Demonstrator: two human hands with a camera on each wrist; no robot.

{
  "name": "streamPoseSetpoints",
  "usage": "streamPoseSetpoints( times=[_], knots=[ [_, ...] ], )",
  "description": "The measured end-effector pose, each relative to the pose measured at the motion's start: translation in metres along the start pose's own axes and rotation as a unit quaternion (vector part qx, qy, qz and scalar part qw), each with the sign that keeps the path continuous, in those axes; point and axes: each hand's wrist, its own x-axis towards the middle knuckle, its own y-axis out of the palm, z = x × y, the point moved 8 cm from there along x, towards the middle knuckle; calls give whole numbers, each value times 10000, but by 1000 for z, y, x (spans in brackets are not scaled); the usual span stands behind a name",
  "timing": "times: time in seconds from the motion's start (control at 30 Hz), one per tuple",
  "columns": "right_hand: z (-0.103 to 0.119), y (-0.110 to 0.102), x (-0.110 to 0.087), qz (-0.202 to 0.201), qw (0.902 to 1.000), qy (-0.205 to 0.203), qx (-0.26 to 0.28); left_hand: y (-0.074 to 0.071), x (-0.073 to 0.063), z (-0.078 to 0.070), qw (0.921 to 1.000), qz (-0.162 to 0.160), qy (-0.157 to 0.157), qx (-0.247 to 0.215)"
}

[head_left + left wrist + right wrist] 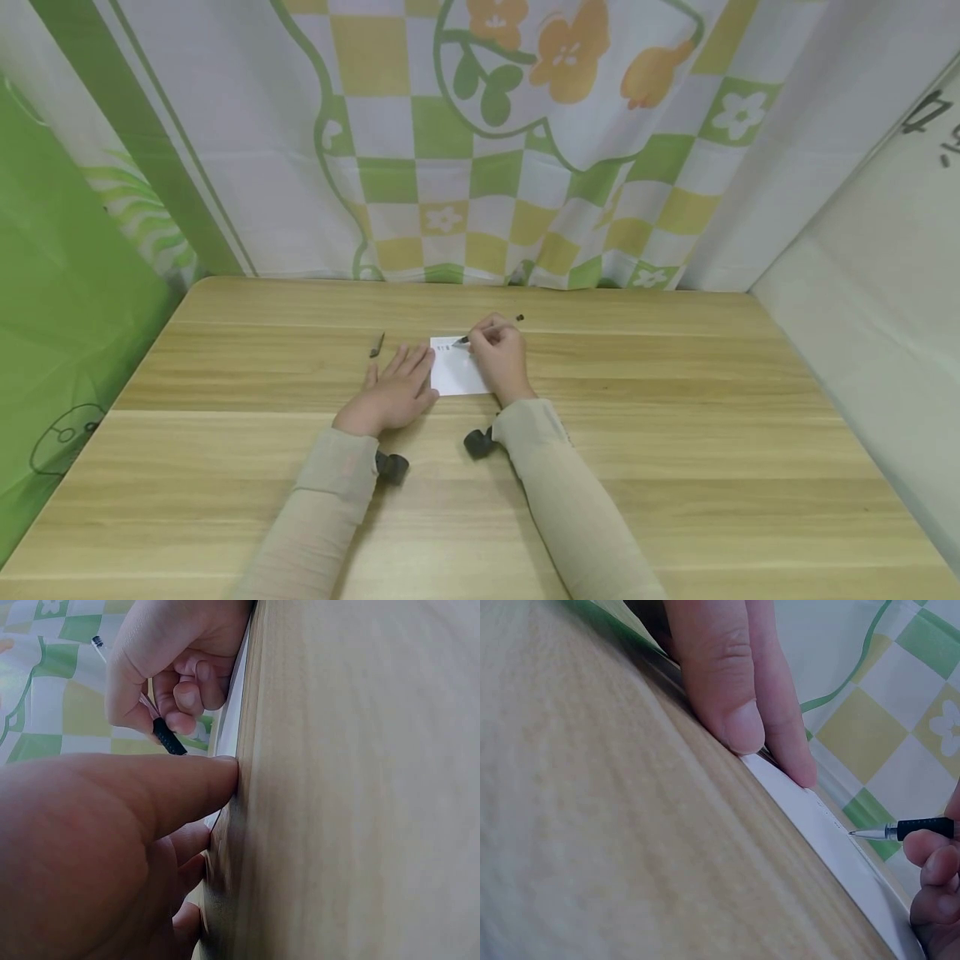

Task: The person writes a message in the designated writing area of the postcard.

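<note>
In the centre of the head view, the paper (459, 379) is lying on the table (675, 433). The right hand (504, 360) is lying over its right side, fingers curled and clamped on the pen (926, 828). The pen's long axis is slanting, tip towards the lower left and back end towards the upper right. The tip is sitting just right of a short row of marks (442, 347) near the paper's top edge; whether it is touching, I cannot tell. Bare paper is stretching below the tip. The left hand (392, 396) is resting opposite, fingers extended and apart, thumb and fingertips meeting the paper's left edge. What looks like a cap (377, 344) is lying above that hand, left of the paper.
</note>
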Motion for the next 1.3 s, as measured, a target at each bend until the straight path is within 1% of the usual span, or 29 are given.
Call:
streamPoseSetpoints(
  times=[0.37,0.67,0.87,1.03,1.3],
  knots=[
    [-2,1,0,52,10000,-21,-54,0,-1,-2,10000,7,66,-60],
    [-3,1,1,5,10000,8,-53,0,-1,-2,10000,32,1,-81],
    [-2,1,1,16,10000,45,-64,-3,-4,-5,9999,67,-20,-122],
    [0,2,0,45,10000,53,-67,-4,-3,-4,9999,55,-37,-81],
    [-1,2,1,64,9999,89,-55,-1,0,1,10000,31,-39,-46]
  ],
)
